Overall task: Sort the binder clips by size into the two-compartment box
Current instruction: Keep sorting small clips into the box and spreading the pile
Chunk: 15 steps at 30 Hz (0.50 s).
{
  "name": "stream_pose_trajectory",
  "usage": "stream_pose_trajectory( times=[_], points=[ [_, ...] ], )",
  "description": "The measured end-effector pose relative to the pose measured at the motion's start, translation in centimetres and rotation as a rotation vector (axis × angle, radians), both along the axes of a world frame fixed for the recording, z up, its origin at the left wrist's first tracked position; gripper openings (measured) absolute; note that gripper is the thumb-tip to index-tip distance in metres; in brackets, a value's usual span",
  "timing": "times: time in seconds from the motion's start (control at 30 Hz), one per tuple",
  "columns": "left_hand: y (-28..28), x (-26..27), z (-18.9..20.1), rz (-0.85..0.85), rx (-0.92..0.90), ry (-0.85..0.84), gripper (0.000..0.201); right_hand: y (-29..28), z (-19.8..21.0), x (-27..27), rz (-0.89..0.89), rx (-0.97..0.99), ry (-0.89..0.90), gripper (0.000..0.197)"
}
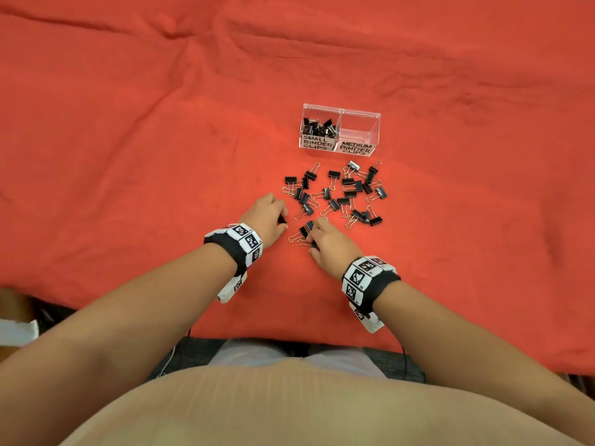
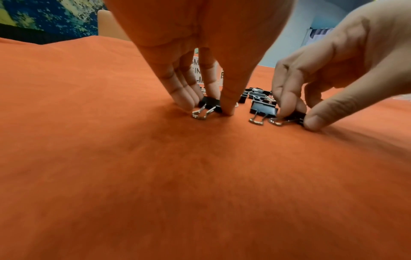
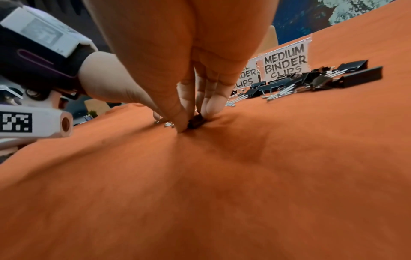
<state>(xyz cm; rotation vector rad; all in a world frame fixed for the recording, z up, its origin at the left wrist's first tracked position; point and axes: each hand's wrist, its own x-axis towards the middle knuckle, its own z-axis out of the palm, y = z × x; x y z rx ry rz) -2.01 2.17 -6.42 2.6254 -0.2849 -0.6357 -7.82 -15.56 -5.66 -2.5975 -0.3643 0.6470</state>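
A clear two-compartment box (image 1: 340, 111) stands on the red cloth. Its left half, labelled SMALL BINDER CLIPS, holds several small black clips (image 1: 318, 126). The right half (image 1: 360, 130), labelled MEDIUM BINDER CLIPS (image 3: 285, 61), looks empty. Several larger black clips (image 1: 341, 194) lie scattered in front of the box. My left hand (image 1: 279, 217) (image 2: 208, 110) pinches a black clip (image 2: 210, 102) lying on the cloth at the pile's near left. My right hand (image 1: 311, 241) (image 3: 192, 124) pinches another clip (image 3: 196, 121) (image 2: 294, 116) beside it. One loose clip (image 2: 263, 110) lies between the two hands.
The wrinkled red cloth (image 1: 161, 140) covers the whole table, and its near edge (image 1: 289, 341) runs just before my body. A white object (image 1: 17, 331) sits off the table at the far left.
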Motion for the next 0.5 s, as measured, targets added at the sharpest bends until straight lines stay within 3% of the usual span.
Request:
stream_pose_trajectory(
  times=[0.27, 0.5],
  points=[
    [-1.6, 0.0, 1.2, -0.037, -0.040, -0.047, 0.032, -2.0, -0.6, -0.9, -0.122, 0.154, -0.048, 0.018],
    [-4.2, 1.1, 1.5, -0.175, 0.060, -0.064, 0.044, -5.4, 0.3, 0.6, -0.477, 0.198, -0.116, 0.028]
  ],
)
